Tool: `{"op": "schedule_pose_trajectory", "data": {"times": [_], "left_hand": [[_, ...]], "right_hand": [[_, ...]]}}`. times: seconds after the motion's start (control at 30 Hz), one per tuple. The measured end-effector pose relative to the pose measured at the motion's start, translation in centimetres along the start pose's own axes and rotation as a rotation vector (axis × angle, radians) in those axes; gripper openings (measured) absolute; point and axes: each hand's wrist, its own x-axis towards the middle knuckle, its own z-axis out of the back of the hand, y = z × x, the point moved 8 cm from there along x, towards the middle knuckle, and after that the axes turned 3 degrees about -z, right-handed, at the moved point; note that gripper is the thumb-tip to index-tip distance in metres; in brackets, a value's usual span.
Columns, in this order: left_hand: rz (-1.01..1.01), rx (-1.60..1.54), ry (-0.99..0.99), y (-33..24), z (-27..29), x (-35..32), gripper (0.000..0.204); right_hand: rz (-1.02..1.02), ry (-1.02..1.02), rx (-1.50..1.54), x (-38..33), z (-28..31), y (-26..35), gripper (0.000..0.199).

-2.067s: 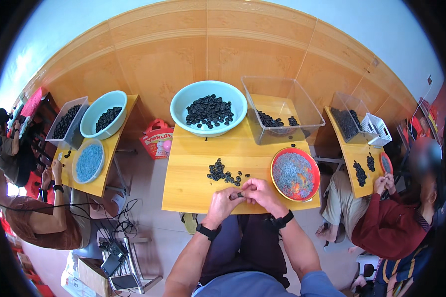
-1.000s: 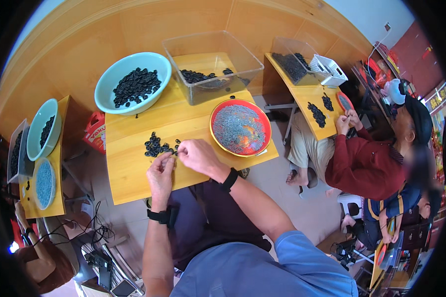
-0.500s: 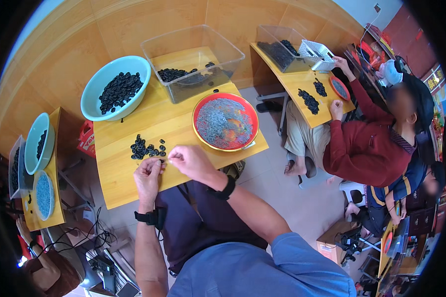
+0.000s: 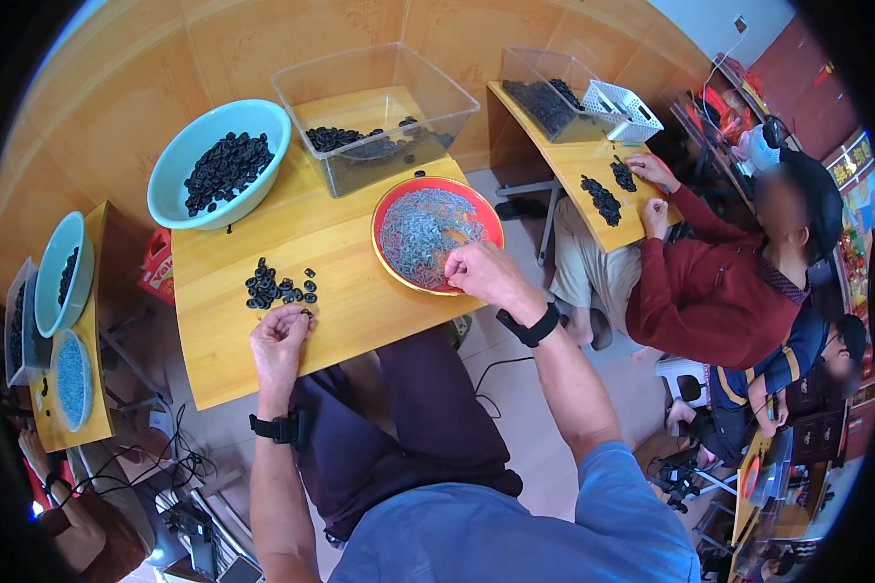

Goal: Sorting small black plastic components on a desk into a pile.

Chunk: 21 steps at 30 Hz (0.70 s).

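Observation:
My left hand (image 4: 280, 340) is at the table's near edge, thumb and forefinger pinching a small black oval piece (image 4: 307, 313). Just beyond it lies a loose pile of similar black pieces (image 4: 262, 286). To the right stands a red bowl (image 4: 384, 199) with a gold rim, holding many thin grey pieces that look like screws or pins (image 4: 423, 228). My right hand (image 4: 483, 272) reaches over the bowl's near right side, fingers pinched together at the contents. Whatever sits between those fingertips is too small to make out.
A turquoise basin (image 4: 170, 185) of black pieces and a clear plastic bin (image 4: 389, 87) with more stand on the far side of the wooden table (image 4: 204, 330). A person in dark red (image 4: 719, 277) sits at another table on the right. Cables (image 4: 180, 442) lie lower left.
My right hand has moved right, from beside my left hand to the red bowl. My left hand stays near the pile with a black piece. The neighbour's red dish is no longer visible.

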Motion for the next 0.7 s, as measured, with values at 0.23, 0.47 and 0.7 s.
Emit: {"op": "schedule_pose_trajectory", "data": {"times": [0.23, 0.47, 0.7], "left_hand": [[0.028, 0.013, -0.008, -0.1, -0.2, -0.4, 0.013], [0.018, -0.008, 0.000, -0.1, -0.3, -0.3, 0.012], [0.012, -0.007, 0.028, 0.0, -0.3, -0.3, 0.015]], "right_hand": [[-0.002, -0.048, -0.095, 0.7, -1.1, -0.1, 0.008], [0.018, -0.012, -0.114, 1.0, -1.0, -0.4, 0.007], [0.012, -0.196, -0.018, -0.5, 2.2, 1.0, 0.006]]}}
